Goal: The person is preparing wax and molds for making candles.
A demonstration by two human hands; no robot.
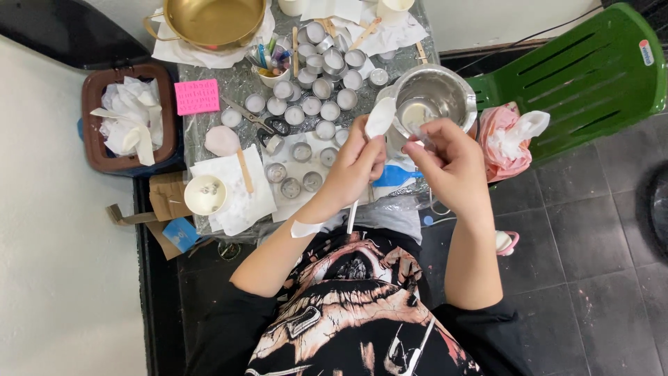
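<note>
My left hand (353,170) is closed on a white spoon (380,116), its bowl pointing up and its handle sticking out below my wrist. My right hand (451,163) pinches something small and pale at its fingertips, right beside the spoon bowl; what it is I cannot make out. Both hands hover over the near edge of a foil-covered table (240,82), just in front of a steel pot (435,97) with pale residue inside.
Several small round metal cups (311,106), some filled with white wax, cover the table. Scissors (259,120), a pink mould (197,96), a brass pot (209,21), a white cup (204,194), a brown bin (129,118) of tissues and a green chair (584,73) are around.
</note>
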